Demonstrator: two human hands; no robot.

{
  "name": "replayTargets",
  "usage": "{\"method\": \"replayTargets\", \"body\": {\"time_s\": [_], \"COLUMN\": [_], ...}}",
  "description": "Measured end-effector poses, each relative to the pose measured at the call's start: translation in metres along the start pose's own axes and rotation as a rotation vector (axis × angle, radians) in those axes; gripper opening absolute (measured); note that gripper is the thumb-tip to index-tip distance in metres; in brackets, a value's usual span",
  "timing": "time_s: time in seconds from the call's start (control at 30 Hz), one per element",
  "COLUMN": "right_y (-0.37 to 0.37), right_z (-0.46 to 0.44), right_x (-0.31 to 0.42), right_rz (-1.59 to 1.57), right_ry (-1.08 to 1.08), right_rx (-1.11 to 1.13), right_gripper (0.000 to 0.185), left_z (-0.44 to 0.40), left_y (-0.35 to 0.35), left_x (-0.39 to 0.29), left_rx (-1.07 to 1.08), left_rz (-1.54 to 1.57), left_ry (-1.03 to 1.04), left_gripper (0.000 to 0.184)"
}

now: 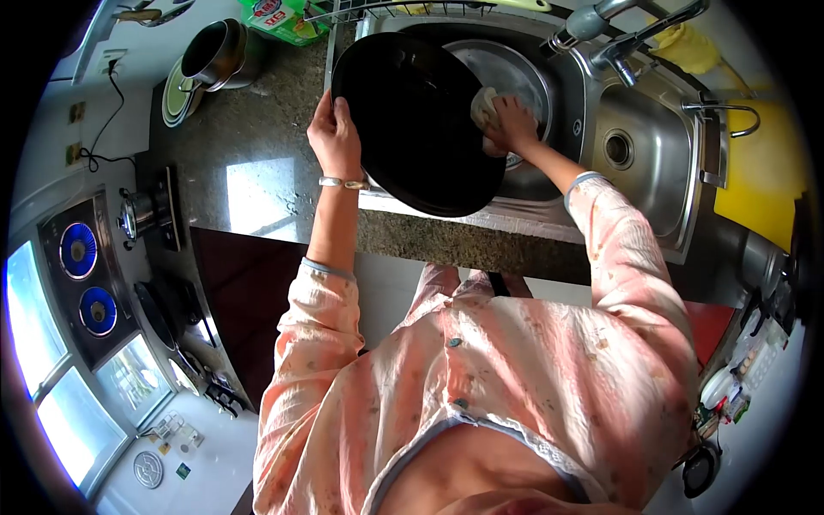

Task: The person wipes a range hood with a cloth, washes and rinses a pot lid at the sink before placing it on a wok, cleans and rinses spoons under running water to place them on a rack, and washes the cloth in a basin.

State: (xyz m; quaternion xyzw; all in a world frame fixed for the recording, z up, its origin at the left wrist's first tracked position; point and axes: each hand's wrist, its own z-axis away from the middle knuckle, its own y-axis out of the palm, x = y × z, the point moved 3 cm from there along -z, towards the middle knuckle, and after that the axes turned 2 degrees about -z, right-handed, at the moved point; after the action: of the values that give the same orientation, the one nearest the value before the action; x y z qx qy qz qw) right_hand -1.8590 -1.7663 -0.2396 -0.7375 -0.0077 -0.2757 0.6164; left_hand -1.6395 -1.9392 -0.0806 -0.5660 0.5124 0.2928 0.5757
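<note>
A large black wok [412,129] is tilted over the left sink bowl and the counter's front edge, its dark side towards me. At its left rim my left hand [335,137] is closed, thumb on the near face and fingers behind. My right hand [513,124] presses a pale, crumpled cloth [485,110] against the wok's right edge. Behind the wok, partly covered by it, a metal basin [524,69] sits in the sink. Whether the wok has a handle is hidden.
The right sink bowl [648,172] has a drain. A faucet [614,56] reaches over the sinks from the back. Stacked pots [215,56] and a green package [279,21] stand on the stone counter [283,112] to the left. Something yellow [760,172] lies at the right.
</note>
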Motion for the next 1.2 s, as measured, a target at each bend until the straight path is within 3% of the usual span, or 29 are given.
{"method": "replayTargets", "body": {"time_s": [0.07, 0.1, 0.13, 0.2, 0.23, 0.33, 0.5, 0.6, 0.67, 0.73, 0.87, 0.9, 0.93, 1.0, 1.1, 1.13, 1.2], "right_y": [-0.001, 0.002, 0.019, 0.047, 0.042, 0.037, 0.04, 0.029, -0.008, -0.023, -0.044, -0.062, -0.073, -0.087, -0.101, -0.111, -0.114], "right_z": [-0.023, -0.036, -0.049, -0.076, -0.087, -0.122, -0.132, -0.141, -0.147, -0.148, -0.136, -0.128, -0.123, -0.113, -0.09, -0.076, -0.057], "right_x": [0.002, 0.008, 0.004, -0.002, 0.008, 0.027, 0.034, 0.056, 0.095, 0.121, 0.151, 0.162, 0.171, 0.18, 0.186, 0.189, 0.188], "right_rz": [-0.067, -0.019, -0.022, -0.209, -0.275, -0.336, -0.497, -0.558, -0.788, -0.755, -1.006, -0.868, -0.788, -0.77, -0.841, -0.85, -0.824], "right_ry": [0.167, 0.292, 0.283, 0.378, 0.48, 0.498, 0.363, -0.081, -0.061, -0.12, -0.33, -0.407, -0.549, -0.576, -0.538, -0.492, -0.555], "right_rx": [-0.055, 0.012, 0.003, -0.308, -0.31, -0.222, -0.321, -0.52, -0.273, -0.388, -0.192, -0.134, -0.159, -0.034, 0.147, 0.207, 0.183], "right_gripper": [0.033, 0.045, 0.045, 0.045, 0.043, 0.04, 0.037, 0.042, 0.038, 0.037, 0.038, 0.037, 0.033, 0.032, 0.03, 0.027, 0.024], "left_z": [0.003, 0.005, 0.006, 0.006, 0.008, 0.01, 0.008, 0.008, 0.006, 0.005, 0.002, 0.002, 0.005, 0.005, 0.001, -0.001, -0.02], "left_y": [0.0, -0.001, -0.001, 0.001, 0.001, 0.002, 0.002, 0.006, 0.009, 0.009, 0.001, 0.0, 0.0, -0.001, 0.001, -0.002, -0.005], "left_x": [0.004, -0.003, -0.005, -0.006, -0.007, -0.014, -0.018, -0.014, -0.003, -0.003, 0.007, 0.01, -0.002, -0.006, -0.013, -0.007, 0.01], "left_rx": [-0.003, 0.011, 0.002, 0.012, -0.001, -0.008, 0.004, 0.006, 0.036, 0.011, -0.004, -0.017, 0.03, -0.013, 0.027, 0.04, 0.209], "left_rz": [-0.058, -0.112, -0.113, -0.118, -0.157, -0.178, -0.166, -0.095, -0.128, -0.094, -0.236, -0.273, -0.234, -0.133, 0.212, 0.361, 0.144], "left_ry": [0.011, -0.027, -0.018, -0.018, -0.002, 0.029, 0.012, 0.039, -0.021, 0.022, 0.035, 0.062, -0.041, -0.083, -0.35, -0.58, -0.592], "left_gripper": [0.03, 0.032, 0.032, 0.032, 0.032, 0.031, 0.032, 0.032, 0.032, 0.031, 0.032, 0.034, 0.043, 0.055, 0.07, 0.058, 0.043]}}
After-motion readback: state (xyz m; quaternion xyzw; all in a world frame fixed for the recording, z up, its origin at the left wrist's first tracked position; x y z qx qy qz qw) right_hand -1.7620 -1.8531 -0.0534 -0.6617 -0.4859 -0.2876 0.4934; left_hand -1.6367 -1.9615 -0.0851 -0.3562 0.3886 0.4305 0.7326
